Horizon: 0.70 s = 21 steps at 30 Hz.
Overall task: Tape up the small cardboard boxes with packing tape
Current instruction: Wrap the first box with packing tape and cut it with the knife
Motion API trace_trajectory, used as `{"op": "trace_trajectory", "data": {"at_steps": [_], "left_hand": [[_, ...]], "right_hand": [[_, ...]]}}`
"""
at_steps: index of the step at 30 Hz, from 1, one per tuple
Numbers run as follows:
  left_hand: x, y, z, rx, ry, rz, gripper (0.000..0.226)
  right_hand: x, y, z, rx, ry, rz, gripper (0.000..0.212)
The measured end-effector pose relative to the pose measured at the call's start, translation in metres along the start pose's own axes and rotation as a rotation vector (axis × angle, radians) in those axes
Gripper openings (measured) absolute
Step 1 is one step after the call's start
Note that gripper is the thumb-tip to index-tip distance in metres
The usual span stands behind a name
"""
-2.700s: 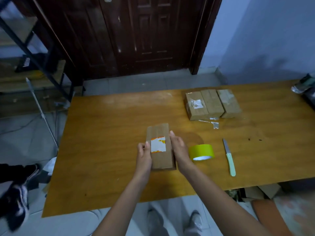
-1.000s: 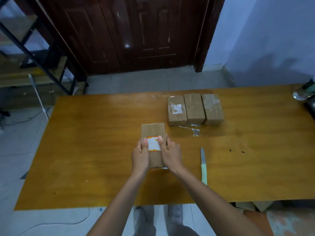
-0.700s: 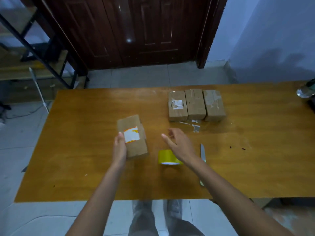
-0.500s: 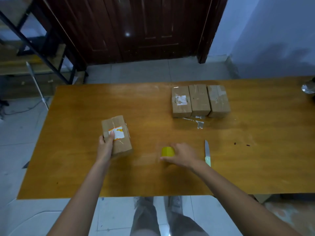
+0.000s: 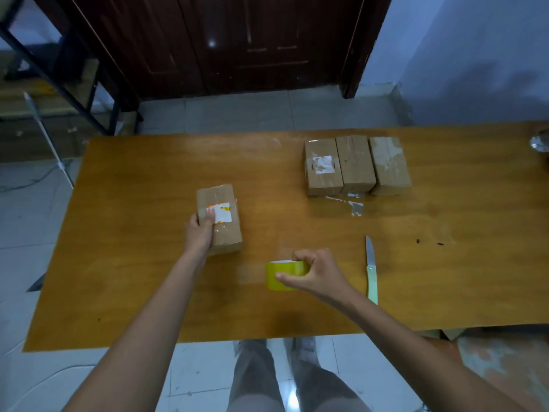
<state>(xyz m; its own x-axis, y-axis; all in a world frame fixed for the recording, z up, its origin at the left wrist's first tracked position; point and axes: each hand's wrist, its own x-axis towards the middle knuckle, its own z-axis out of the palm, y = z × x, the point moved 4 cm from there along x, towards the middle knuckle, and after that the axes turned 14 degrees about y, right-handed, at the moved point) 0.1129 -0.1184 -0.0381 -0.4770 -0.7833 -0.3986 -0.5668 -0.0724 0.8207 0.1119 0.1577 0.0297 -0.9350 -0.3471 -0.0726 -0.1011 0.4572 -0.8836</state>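
We have one head view, looking forward and down over the table (image 5: 124, 292); a door (image 5: 237, 40) stands at 12 o'clock.

The bench (image 5: 124, 263) is orange-brown wood with a faint grain and a few dark specks near its right edge. The box (image 5: 219, 218) toward the left edge is plain brown cardboard with a white label edged in orange and red (print too blurred to read). Three boxes (image 5: 356, 165) near the far edge are the same brown, one with a torn white patch. The tape roll (image 5: 279, 278) is bright yellow. The knife (image 5: 371, 272) has a silver blade and pale mint-green handle. The door (image 5: 237, 40) is dark reddish brown; the floor (image 5: 252, 111) is pale grey tile.
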Motion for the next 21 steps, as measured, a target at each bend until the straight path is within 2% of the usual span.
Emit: {"op": "trace_trajectory", "data": {"at_steps": [4,6,8,9,11,12,14,16,17,19,21], "left_hand": [[-0.006,0.008,0.044,0.153,-0.079,0.112,0.039],[-0.012,0.003,0.059,0.341,-0.137,0.158,0.047],[-0.018,0.003,0.064,0.514,-0.116,0.244,0.051],[-0.023,0.009,0.061,0.527,-0.059,0.342,0.047],[-0.041,0.026,0.048,0.362,0.001,0.560,0.034],[-0.053,0.032,0.040,0.225,-0.079,0.586,0.034],[-0.083,0.032,0.033,0.073,-0.458,0.532,0.050],[-0.107,0.011,0.036,0.170,-0.836,0.430,0.068],[-0.112,-0.002,0.038,0.231,-0.932,0.392,0.071],[-0.108,-0.017,0.043,0.323,-0.947,0.383,0.069],[-0.099,-0.020,0.050,0.407,-0.918,0.432,0.058]], "right_hand": [[-0.005,0.002,-0.007,0.007,0.023,-0.034,0.047],[-0.004,0.003,-0.011,0.003,0.014,-0.018,0.048],[0.002,0.003,-0.014,-0.011,0.014,-0.008,0.049],[0.004,0.002,-0.016,-0.021,0.012,-0.015,0.050],[0.006,0.001,-0.018,-0.023,-0.002,-0.023,0.050],[0.006,0.001,-0.018,-0.019,-0.008,-0.023,0.049],[0.005,-0.001,-0.017,-0.012,-0.013,-0.032,0.047],[0.006,-0.003,-0.015,-0.008,-0.022,-0.045,0.045],[0.007,-0.005,-0.014,-0.003,-0.027,-0.056,0.042],[0.007,-0.009,-0.013,-0.018,-0.033,-0.086,0.034],[0.007,-0.012,-0.013,-0.045,-0.038,-0.114,0.032]]}}
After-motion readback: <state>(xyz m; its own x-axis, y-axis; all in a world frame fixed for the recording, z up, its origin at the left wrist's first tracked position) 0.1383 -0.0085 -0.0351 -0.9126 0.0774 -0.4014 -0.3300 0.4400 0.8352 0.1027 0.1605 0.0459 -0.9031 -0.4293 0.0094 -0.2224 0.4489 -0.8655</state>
